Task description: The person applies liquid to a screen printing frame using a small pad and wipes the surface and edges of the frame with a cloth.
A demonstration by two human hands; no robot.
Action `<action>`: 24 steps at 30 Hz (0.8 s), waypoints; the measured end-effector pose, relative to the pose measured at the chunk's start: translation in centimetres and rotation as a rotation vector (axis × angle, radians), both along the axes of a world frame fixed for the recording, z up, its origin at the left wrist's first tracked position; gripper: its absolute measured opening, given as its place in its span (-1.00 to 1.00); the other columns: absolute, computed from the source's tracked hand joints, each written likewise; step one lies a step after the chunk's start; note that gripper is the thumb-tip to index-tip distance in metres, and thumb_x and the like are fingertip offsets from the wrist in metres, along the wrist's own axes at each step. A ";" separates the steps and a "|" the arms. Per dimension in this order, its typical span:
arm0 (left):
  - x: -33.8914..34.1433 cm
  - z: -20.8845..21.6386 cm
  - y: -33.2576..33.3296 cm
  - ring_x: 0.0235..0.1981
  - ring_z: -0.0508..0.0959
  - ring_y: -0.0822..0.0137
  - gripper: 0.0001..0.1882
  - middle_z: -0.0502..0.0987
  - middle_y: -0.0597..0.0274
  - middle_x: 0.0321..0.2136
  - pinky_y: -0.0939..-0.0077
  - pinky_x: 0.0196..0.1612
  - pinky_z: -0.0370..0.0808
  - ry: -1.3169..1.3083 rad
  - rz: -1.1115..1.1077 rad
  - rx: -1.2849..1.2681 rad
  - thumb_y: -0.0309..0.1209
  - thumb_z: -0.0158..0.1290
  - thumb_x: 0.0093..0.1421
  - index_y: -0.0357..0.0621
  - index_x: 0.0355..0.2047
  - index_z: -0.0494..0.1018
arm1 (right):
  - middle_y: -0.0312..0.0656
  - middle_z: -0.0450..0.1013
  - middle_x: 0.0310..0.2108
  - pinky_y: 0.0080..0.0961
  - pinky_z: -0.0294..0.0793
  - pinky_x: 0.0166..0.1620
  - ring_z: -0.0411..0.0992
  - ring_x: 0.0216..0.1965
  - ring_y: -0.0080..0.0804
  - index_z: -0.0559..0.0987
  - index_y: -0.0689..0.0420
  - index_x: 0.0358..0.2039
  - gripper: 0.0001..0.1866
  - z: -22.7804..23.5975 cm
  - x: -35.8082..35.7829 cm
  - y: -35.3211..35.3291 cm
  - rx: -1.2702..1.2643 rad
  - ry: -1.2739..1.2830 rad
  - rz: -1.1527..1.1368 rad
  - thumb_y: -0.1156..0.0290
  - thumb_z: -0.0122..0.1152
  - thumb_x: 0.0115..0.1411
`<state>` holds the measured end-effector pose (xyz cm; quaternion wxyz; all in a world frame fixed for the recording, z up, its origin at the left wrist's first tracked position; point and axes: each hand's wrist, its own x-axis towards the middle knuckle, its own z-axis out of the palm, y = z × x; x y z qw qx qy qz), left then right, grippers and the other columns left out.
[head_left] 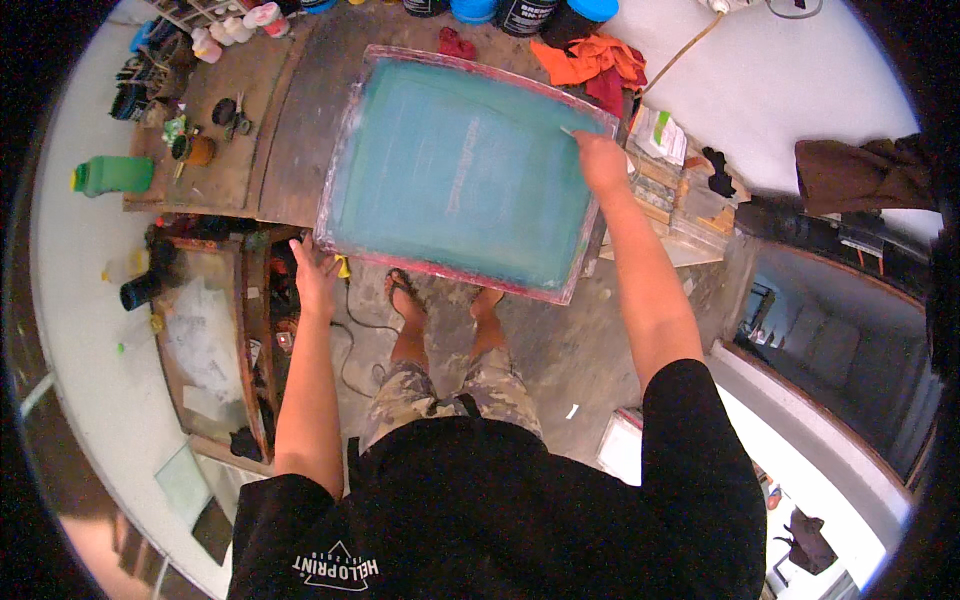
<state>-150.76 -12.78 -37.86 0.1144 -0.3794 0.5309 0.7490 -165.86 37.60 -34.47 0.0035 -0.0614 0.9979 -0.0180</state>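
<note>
A screen printing frame (450, 170), its mesh coated teal with faint pale lettering in the middle, lies across the wooden table's near edge and juts out toward me. Worn reddish and whitish tape covers its border. At the frame's near left corner is my left hand (316, 272), its fingers and thumb about the corner; some fingertips are hidden beneath it. Over the far right part of the mesh, my right hand (603, 165) is closed, with a small pale slim thing (568, 131) poking out from its fingers. What that thing is I cannot make out.
Tubs with blue lids (474, 10) and orange cloths (580, 62) sit at the back. To the left stand a green jug (113, 175), scissors (238, 122) and an orange-brown jar (194, 150). A cable (350, 340) lies on the floor near my feet. Right is a cluttered low surface (690, 225).
</note>
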 end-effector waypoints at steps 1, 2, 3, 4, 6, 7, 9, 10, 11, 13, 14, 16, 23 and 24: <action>0.0 0.1 0.2 0.31 0.19 -0.05 -0.07 0.02 -0.03 0.36 0.13 0.31 0.19 0.000 -0.005 -0.008 0.31 -0.38 0.32 -0.20 0.40 -0.09 | 0.04 0.57 -0.32 -0.08 0.55 -0.20 0.55 -0.28 0.01 0.63 0.07 -0.16 -0.70 -0.6 1.2 0.0 -0.022 0.018 0.031 0.49 0.01 0.13; -0.1 0.4 0.6 0.30 0.20 -0.06 -0.07 0.02 -0.04 0.36 0.13 0.31 0.19 0.003 -0.006 -0.017 0.31 -0.38 0.32 -0.21 0.40 -0.09 | 0.02 0.57 -0.30 -0.10 0.55 -0.19 0.55 -0.27 -0.01 0.63 0.06 -0.15 -0.68 -1.5 2.7 0.0 -0.043 0.038 0.066 0.50 0.00 0.12; -0.1 0.4 0.5 0.30 0.20 -0.06 -0.07 0.02 -0.03 0.36 0.13 0.31 0.20 0.009 -0.012 -0.010 0.31 -0.38 0.32 -0.21 0.40 -0.09 | 0.01 0.58 -0.29 -0.12 0.56 -0.19 0.55 -0.26 -0.03 0.63 0.06 -0.14 -0.66 -1.8 4.0 -0.4 -0.065 0.062 0.105 0.51 -0.01 0.11; 0.2 0.4 -0.2 0.29 0.21 -0.06 -0.07 0.02 -0.03 0.36 0.13 0.30 0.20 0.018 -0.013 -0.006 0.31 -0.38 0.32 -0.21 0.40 -0.09 | -0.01 0.58 -0.27 -0.14 0.56 -0.19 0.55 -0.25 -0.04 0.63 0.07 -0.12 -0.65 -1.3 5.7 -1.7 -0.059 0.018 0.125 0.52 0.00 0.10; 0.7 0.1 -1.3 0.29 0.21 -0.07 -0.07 0.01 -0.02 0.36 0.12 0.30 0.21 0.036 -0.016 0.028 0.31 -0.39 0.31 -0.21 0.40 -0.09 | -0.04 0.58 -0.24 -0.19 0.56 -0.19 0.55 -0.23 -0.07 0.61 0.10 -0.09 -0.63 0.2 10.3 -3.8 -0.118 -0.019 0.174 0.53 0.01 0.09; 1.0 -0.4 -2.1 0.29 0.20 -0.08 -0.07 0.01 -0.02 0.37 0.11 0.30 0.21 0.043 -0.018 0.056 0.31 -0.39 0.31 -0.21 0.40 -0.09 | -0.05 0.58 -0.22 -0.21 0.56 -0.18 0.54 -0.23 -0.08 0.61 0.12 -0.08 -0.62 0.3 12.7 -4.6 -0.184 -0.015 0.205 0.53 0.01 0.08; 0.9 0.0 -2.3 0.30 0.20 -0.09 -0.07 0.01 0.00 0.37 0.09 0.29 0.22 0.031 -0.022 0.059 0.31 -0.39 0.31 -0.20 0.40 -0.09 | -0.05 0.56 -0.24 -0.14 0.53 -0.19 0.52 -0.25 -0.05 0.61 0.08 -0.06 -0.61 0.1 18.3 -6.3 -0.149 -0.037 0.241 0.48 0.01 0.09; 1.0 0.8 -2.3 0.29 0.20 -0.10 -0.07 0.01 0.01 0.37 0.09 0.28 0.23 0.012 -0.021 0.027 0.32 -0.39 0.31 -0.19 0.40 -0.09 | -0.05 0.56 -0.24 -0.14 0.53 -0.17 0.52 -0.23 -0.05 0.61 0.08 -0.07 -0.62 1.5 20.4 -8.0 -0.165 -0.128 0.241 0.48 0.01 0.10; 0.9 1.3 -1.9 0.29 0.20 -0.11 -0.08 0.01 0.02 0.37 0.08 0.27 0.24 -0.008 -0.019 -0.002 0.32 -0.39 0.31 -0.18 0.40 -0.09 | -0.05 0.57 -0.24 -0.15 0.53 -0.16 0.52 -0.22 -0.05 0.61 0.08 -0.07 -0.63 3.0 21.8 -8.9 -0.178 -0.220 0.240 0.49 0.01 0.10; 0.7 2.0 -1.1 0.29 0.21 -0.12 -0.08 0.01 0.04 0.37 0.09 0.26 0.26 -0.027 -0.021 -0.016 0.32 -0.39 0.31 -0.15 0.41 -0.08 | -0.05 0.57 -0.26 -0.15 0.52 -0.14 0.52 -0.22 -0.04 0.61 0.07 -0.07 -0.66 4.0 23.1 -8.8 -0.272 -0.296 0.262 0.46 0.01 0.15; 0.7 2.1 -1.2 0.29 0.21 -0.13 -0.08 0.01 0.06 0.37 0.09 0.25 0.26 -0.034 -0.017 -0.024 0.32 -0.39 0.31 -0.13 0.41 -0.08 | -0.04 0.56 -0.27 -0.15 0.51 -0.13 0.52 -0.22 -0.04 0.61 0.07 -0.07 -0.67 4.3 23.0 -8.9 -0.319 -0.332 0.279 0.45 0.01 0.17; 0.9 0.7 -1.9 0.29 0.21 -0.11 -0.09 0.04 0.07 0.37 0.11 0.24 0.27 -0.039 -0.031 -0.002 0.33 -0.39 0.30 -0.11 0.41 -0.07 | -0.02 0.56 -0.29 -0.14 0.51 -0.14 0.51 -0.24 -0.03 0.61 0.04 -0.06 -0.68 3.6 21.3 -7.0 -0.283 -0.368 0.170 0.40 0.02 0.20; 1.5 3.0 -1.1 0.31 0.21 0.02 -0.08 0.09 0.10 0.36 0.17 0.28 0.20 -0.019 0.040 -0.046 0.33 -0.39 0.30 -0.11 0.42 -0.10 | 0.03 0.54 -0.34 -0.10 0.46 -0.13 0.48 -0.23 0.02 0.65 0.04 -0.13 -0.74 8.5 2.7 -6.5 -0.238 -0.109 0.286 0.43 0.09 0.19; 1.7 2.9 -1.0 0.31 0.21 0.03 -0.08 0.07 0.10 0.37 0.17 0.28 0.19 -0.007 0.037 -0.050 0.33 -0.39 0.31 -0.11 0.42 -0.11 | 0.02 0.54 -0.32 -0.11 0.47 -0.14 0.48 -0.21 0.01 0.64 0.04 -0.13 -0.73 7.2 -0.6 -6.9 -0.222 -0.015 0.394 0.46 0.10 0.16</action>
